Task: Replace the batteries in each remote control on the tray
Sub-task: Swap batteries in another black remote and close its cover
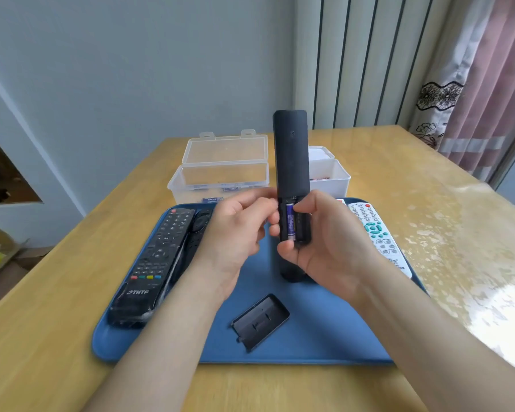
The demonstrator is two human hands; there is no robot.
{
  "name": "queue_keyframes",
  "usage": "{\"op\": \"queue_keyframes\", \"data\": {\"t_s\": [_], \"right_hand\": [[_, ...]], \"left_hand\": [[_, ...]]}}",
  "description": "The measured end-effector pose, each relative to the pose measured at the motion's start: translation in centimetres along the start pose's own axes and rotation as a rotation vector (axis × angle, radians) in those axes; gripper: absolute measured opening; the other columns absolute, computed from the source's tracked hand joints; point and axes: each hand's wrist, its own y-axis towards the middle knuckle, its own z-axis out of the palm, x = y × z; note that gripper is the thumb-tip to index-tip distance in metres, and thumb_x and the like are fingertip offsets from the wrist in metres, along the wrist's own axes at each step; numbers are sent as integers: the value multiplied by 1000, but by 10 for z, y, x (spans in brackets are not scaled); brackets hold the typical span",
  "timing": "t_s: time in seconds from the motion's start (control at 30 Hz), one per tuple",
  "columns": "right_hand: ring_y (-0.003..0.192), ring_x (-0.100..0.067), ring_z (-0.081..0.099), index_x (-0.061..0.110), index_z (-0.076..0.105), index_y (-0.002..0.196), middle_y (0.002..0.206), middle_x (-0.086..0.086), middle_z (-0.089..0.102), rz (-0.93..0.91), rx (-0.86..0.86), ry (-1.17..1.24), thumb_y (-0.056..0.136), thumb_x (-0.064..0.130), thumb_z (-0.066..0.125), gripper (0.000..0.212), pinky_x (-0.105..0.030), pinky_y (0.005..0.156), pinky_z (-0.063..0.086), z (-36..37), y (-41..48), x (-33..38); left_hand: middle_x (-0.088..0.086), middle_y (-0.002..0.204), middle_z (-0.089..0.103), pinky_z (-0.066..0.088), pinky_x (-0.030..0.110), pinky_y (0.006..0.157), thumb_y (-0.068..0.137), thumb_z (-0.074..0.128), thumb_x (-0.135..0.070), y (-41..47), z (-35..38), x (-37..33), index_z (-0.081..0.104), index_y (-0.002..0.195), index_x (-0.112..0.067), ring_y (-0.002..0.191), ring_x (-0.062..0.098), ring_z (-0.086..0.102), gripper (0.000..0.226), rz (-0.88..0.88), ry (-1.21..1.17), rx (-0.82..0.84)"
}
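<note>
Though upright, battery [290,222] against right fingers [307,206]

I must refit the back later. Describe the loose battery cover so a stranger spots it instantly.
Find the blue tray on the table. Near its front edge, in front of the hand-held black remote, lies the battery cover. It is small, flat and black with no buttons, inside face up, unlike the long THTF remote and white remote.
</note>
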Motion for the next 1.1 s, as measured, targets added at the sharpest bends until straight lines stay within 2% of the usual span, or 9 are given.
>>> {"op": "queue_keyframes", "data": {"t_s": [0.17,0.27,0.37,0.47,0.53,0.6,0.83,0.97,1.1], "right_hand": [[59,-16,56,4,62,81,69,-9,60,20,17,-6,88,11,41,23,-21,44,40,1,-1,1],[59,-17,58,5,62,84,70,-9,61,11,2,-58,90,11,42,22,-22,42,41,0,-2,2],[55,-17,61,7,63,91,73,-11,63,-53,-41,-191,96,11,45,19,-24,42,42,-2,-2,5],[57,-19,57,8,65,99,80,-13,62,-100,-66,-272,102,24,45,25,-27,49,43,-5,0,6],[69,-21,56,13,70,89,76,-8,66,-139,-71,-347,104,35,41,39,-31,63,45,-8,1,6],[77,-22,56,15,70,81,74,-7,66,-164,-70,-372,105,41,38,47,-38,73,45,-9,1,5],[72,-23,54,9,68,87,74,-10,62,-177,-43,-289,104,45,34,52,-35,68,48,-7,1,5],[66,-21,48,4,66,100,72,-9,62,-190,-25,-225,106,40,32,50,-29,60,41,-5,0,3],[64,-21,49,4,65,99,72,-11,62,-169,-19,-166,106,38,33,47,-27,60,43,-5,0,4]], "left_hand": [[-2,60,42,23,15,39,78,52,-19,-2,4,1,77,79,-24,44,5,37,25,72,-91,6],[3,63,42,34,13,44,88,55,-8,0,6,5,75,93,-22,49,7,41,25,148,-22,-51],[-7,67,43,47,24,56,81,66,-12,4,1,12,62,110,-31,51,7,42,35,354,260,-183],[-13,76,48,34,11,60,77,68,-22,3,-5,11,69,107,-32,56,-4,42,32,565,617,-110],[-15,85,54,30,8,62,75,69,-31,1,-8,8,72,107,-32,66,-9,45,32,581,760,-67],[-15,88,57,34,15,64,73,67,-38,0,-9,6,72,106,-33,71,-5,46,34,600,838,-52],[-14,88,60,49,34,68,72,67,-37,-4,-4,2,67,101,-30,84,10,58,30,651,854,-93],[-29,75,50,30,14,57,71,75,-24,-6,0,3,48,95,-30,65,-7,46,37,633,762,-124],[-31,68,48,27,12,53,72,76,-16,-7,2,3,46,95,-25,59,-5,43,38,624,714,-114]]}}
